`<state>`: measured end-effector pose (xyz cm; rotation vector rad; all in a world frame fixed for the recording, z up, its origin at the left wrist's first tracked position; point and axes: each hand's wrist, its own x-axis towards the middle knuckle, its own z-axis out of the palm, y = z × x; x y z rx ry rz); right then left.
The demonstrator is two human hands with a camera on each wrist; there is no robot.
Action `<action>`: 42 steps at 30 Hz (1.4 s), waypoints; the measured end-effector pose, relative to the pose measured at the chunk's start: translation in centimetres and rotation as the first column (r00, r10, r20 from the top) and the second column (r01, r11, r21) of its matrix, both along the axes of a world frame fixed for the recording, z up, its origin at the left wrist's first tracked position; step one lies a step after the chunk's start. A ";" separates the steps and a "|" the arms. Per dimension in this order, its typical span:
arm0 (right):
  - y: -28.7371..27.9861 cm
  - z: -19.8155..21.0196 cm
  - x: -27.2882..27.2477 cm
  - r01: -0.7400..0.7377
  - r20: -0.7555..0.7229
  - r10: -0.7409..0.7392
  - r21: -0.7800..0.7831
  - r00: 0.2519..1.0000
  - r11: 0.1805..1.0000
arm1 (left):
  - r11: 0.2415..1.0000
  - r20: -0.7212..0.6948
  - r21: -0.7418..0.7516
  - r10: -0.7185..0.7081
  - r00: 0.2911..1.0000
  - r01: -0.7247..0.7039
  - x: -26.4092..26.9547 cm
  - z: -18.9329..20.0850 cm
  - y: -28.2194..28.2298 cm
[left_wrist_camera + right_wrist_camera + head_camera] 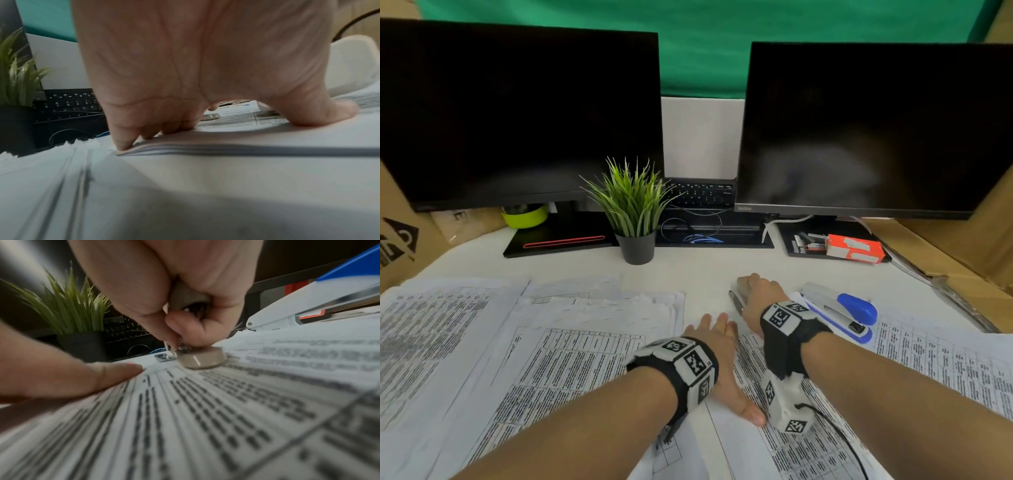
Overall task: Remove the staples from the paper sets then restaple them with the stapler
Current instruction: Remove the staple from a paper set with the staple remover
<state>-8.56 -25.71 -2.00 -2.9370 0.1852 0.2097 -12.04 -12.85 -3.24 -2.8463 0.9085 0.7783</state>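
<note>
1. Printed sheets [205, 410] fill the near desk, one paper set [784, 442] lying under both forearms
2. Left hand [722, 363] lies flat on that set, fingers [123, 139] straight and spread, tips pressing the edge of the stack, thumb planted apart from them
3. Right hand [760, 294] sits just beyond the left, at the set's far corner, curled tight round a beige staple remover [191, 300]
4. Seen from the right wrist, the remover's lower pad [202, 361] rests on the paper and its metal claws [174, 352] meet the sheet at the corner; a staple may be caught there, but the blur hides it
5. Stapler [842, 315], blue and white, lies on paper just right of the right wrist, untouched
6. More paper piles [517, 325] spread across the left of the desk
7. Further back stand a potted plant [635, 219], two dark monitors [517, 113], a keyboard [698, 195] between them, and an orange box [854, 248] on the right monitor's base
</note>
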 end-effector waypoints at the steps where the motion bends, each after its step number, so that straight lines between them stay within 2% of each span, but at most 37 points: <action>1: -0.3 0.1 0.1 -0.009 -0.003 0.009 0.020 1.000 1.000 | 1.000 0.007 -0.010 0.000 1.000 0.000 0.0 -0.2 0.0; 6: -1.7 0.6 -1.2 -0.053 -0.001 0.053 0.058 0.999 0.997 | 1.000 0.042 -0.023 0.010 0.999 -0.009 0.1 -0.9 0.3; 11: -1.8 0.4 -3.1 -0.117 -0.070 0.117 -0.005 0.991 0.993 | 0.999 0.040 -0.039 0.021 0.999 -0.020 0.1 -0.9 0.4; 14: -1.4 0.4 -3.1 -0.070 -0.070 0.070 0.013 0.995 0.997 | 0.999 0.032 -0.044 0.025 0.999 -0.024 0.2 -0.9 0.4; 18: -1.0 0.8 -2.6 -0.082 -0.071 0.081 -0.017 0.994 0.996 | 0.999 0.033 -0.038 0.022 0.999 -0.021 0.1 -0.8 0.4; 30: 0.7 -0.4 -0.8 0.041 -0.040 -0.037 0.106 0.998 0.993 | 1.000 0.022 -0.030 0.003 1.000 -0.002 -0.1 -0.4 0.4; 36: 1.2 -0.7 1.1 0.000 -0.005 0.001 0.057 1.000 0.998 | 1.000 0.015 -0.027 0.004 1.000 -0.004 0.1 -0.6 0.4; 42: 0.7 0.2 0.8 0.010 0.046 -0.015 0.108 0.999 0.994 | 0.999 0.038 -0.053 0.005 0.999 -0.003 0.2 -0.9 0.4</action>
